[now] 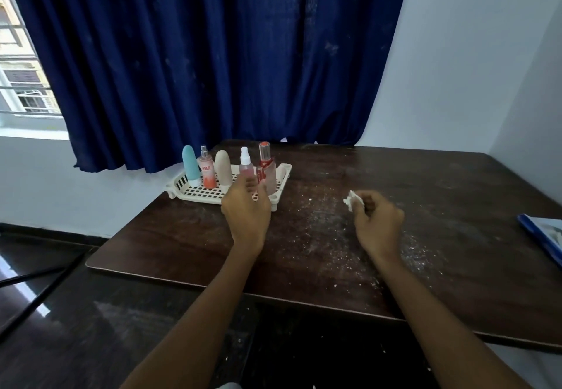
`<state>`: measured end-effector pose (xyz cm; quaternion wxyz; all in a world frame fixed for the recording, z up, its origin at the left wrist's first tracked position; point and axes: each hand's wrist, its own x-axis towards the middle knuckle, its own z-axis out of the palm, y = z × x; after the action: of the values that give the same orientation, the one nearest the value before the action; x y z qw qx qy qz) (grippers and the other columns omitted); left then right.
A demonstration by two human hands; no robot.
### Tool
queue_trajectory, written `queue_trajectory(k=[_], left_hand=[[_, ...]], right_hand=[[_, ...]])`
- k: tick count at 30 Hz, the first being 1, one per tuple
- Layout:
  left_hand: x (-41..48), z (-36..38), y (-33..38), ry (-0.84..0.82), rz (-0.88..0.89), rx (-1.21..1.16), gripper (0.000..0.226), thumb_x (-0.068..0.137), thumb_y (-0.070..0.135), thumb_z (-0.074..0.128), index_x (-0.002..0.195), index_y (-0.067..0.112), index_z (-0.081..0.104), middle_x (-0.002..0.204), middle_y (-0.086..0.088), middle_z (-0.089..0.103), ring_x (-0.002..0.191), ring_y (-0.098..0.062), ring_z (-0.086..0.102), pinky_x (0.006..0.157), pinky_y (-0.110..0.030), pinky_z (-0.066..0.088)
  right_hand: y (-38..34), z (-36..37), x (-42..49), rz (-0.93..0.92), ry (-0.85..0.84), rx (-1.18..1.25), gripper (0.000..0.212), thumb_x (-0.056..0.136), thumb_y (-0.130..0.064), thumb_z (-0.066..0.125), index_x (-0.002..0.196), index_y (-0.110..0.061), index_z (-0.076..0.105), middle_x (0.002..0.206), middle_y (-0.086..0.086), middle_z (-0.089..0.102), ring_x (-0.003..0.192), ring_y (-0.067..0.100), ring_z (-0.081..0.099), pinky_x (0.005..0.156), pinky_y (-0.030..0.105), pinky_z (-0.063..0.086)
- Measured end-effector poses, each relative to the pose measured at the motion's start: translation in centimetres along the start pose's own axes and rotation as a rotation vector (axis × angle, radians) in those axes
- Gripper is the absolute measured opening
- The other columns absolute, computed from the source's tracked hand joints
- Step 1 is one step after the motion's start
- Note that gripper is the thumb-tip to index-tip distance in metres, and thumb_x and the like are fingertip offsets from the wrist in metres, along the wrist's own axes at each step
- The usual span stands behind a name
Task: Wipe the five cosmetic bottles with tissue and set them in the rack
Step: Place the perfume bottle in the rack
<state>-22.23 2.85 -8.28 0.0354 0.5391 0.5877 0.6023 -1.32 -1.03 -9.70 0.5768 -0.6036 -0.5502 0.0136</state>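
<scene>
Rack at the table's ten-o'clock corner holds five upright bottles: teal bottle, orange bottle, beige bottle, pink spray bottle, red-capped bottle. Left hand, fingers relaxed and empty, lies at six o'clock of the pink spray bottle. Right hand, at three o'clock, pinches the crumpled tissue. The bottles are probably light, smooth and easily toppled, so grip mid-body. Label lettering is unreadable.

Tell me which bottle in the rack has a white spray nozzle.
The pale pink bottle, fourth from the left in the rack, between the beige bottle and the tall red-capped bottle. No other has a white top.
</scene>
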Motion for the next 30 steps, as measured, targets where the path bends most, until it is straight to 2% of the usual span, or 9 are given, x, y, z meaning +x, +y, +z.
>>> queue_trajectory(k=[3,6,9,13,16,20,25,27,30], left_hand=[[-3.1,0.7,3.0,-0.19,0.11,-0.073,0.016,0.091,0.012,0.069,0.106,0.013,0.073,0.096,0.003,0.074,0.079,-0.003,0.065,0.076,-0.018,0.054],[-5.7,3.1,5.8,-0.476,0.069,-0.171,0.023,0.092,0.017,0.068,0.114,0.014,0.073,0.104,0.001,0.076,0.086,-0.004,0.069,0.086,-0.019,0.054],[-7.8,4.8,8.4,-0.616,-0.018,-0.304,0.022,0.092,0.016,0.069,0.113,0.013,0.075,0.104,0.0,0.076,0.091,-0.004,0.071,0.086,-0.014,0.053],[-9.8,6.8,10.8,-0.67,-0.139,-0.458,0.017,0.088,0.014,0.074,0.103,0.011,0.078,0.093,-0.001,0.078,0.082,-0.008,0.073,0.081,-0.034,0.061],[-11.5,8.6,12.2,-0.713,-0.165,-0.467,0.016,0.085,0.011,0.076,0.101,0.012,0.078,0.087,-0.001,0.078,0.073,-0.01,0.074,0.08,-0.037,0.061],[-13.9,11.7,14.9,-0.758,-0.171,-0.481,0.014,0.084,0.005,0.076,0.098,0.007,0.078,0.085,-0.008,0.077,0.07,-0.013,0.073,0.075,-0.031,0.062],[-17.4,17.6,19.7,-0.918,-0.198,-0.542,0.01,0.076,0.01,0.084,0.083,0.013,0.078,0.077,-0.009,0.076,0.073,-0.024,0.075,0.077,-0.044,0.062],[-19.1,19.8,22.1,-0.956,-0.121,-0.554,0.009,0.075,0.012,0.084,0.082,0.013,0.079,0.076,-0.007,0.077,0.074,-0.024,0.074,0.079,-0.041,0.06],[-20.5,21.4,25.3,-1.021,0.056,-0.536,0.007,0.08,0.005,0.076,0.086,0.007,0.08,0.08,-0.009,0.077,0.076,-0.022,0.072,0.075,-0.035,0.059]], right_hand=[[-0.1,-0.8,-0.3,0.246,-0.041,0.149,0.01,0.087,-0.017,0.071,0.097,-0.015,0.074,0.086,-0.006,0.072,0.078,0.004,0.066,0.071,0.012,0.048],[-0.4,-2.3,-0.6,0.439,-0.085,0.334,0.01,0.085,-0.015,0.073,0.094,-0.019,0.074,0.089,-0.006,0.073,0.084,0.008,0.068,0.076,0.022,0.054],[-0.6,-4.4,-0.7,0.488,-0.06,0.415,0.011,0.085,-0.01,0.073,0.089,-0.02,0.073,0.082,-0.004,0.074,0.074,0.006,0.069,0.071,0.022,0.055],[-0.1,-7.3,-0.7,0.503,0.014,0.404,0.011,0.084,-0.005,0.071,0.09,-0.015,0.073,0.076,-0.003,0.072,0.067,0.006,0.067,0.064,0.017,0.054],[1.0,-9.8,-0.5,0.476,0.045,0.276,0.012,0.084,-0.007,0.072,0.088,-0.018,0.074,0.079,-0.005,0.072,0.073,0.008,0.068,0.07,0.019,0.054],[3.1,-13.9,0.4,0.433,0.022,0.031,0.013,0.086,-0.024,0.071,0.097,-0.021,0.077,0.089,-0.011,0.074,0.084,-0.001,0.066,0.081,0.018,0.05],[6.3,-21.0,2.0,0.384,0.081,-0.187,0.014,0.083,-0.027,0.074,0.094,-0.02,0.079,0.086,-0.006,0.075,0.082,0.002,0.067,0.082,0.019,0.05],[7.4,-23.5,2.7,0.369,0.133,-0.298,0.012,0.084,-0.022,0.073,0.091,-0.016,0.079,0.085,-0.003,0.075,0.08,0.003,0.065,0.076,0.012,0.046],[9.4,-25.5,3.7,0.364,0.223,-0.459,0.012,0.085,-0.022,0.072,0.092,-0.014,0.078,0.086,0.0,0.076,0.078,0.01,0.068,0.083,0.027,0.052]])
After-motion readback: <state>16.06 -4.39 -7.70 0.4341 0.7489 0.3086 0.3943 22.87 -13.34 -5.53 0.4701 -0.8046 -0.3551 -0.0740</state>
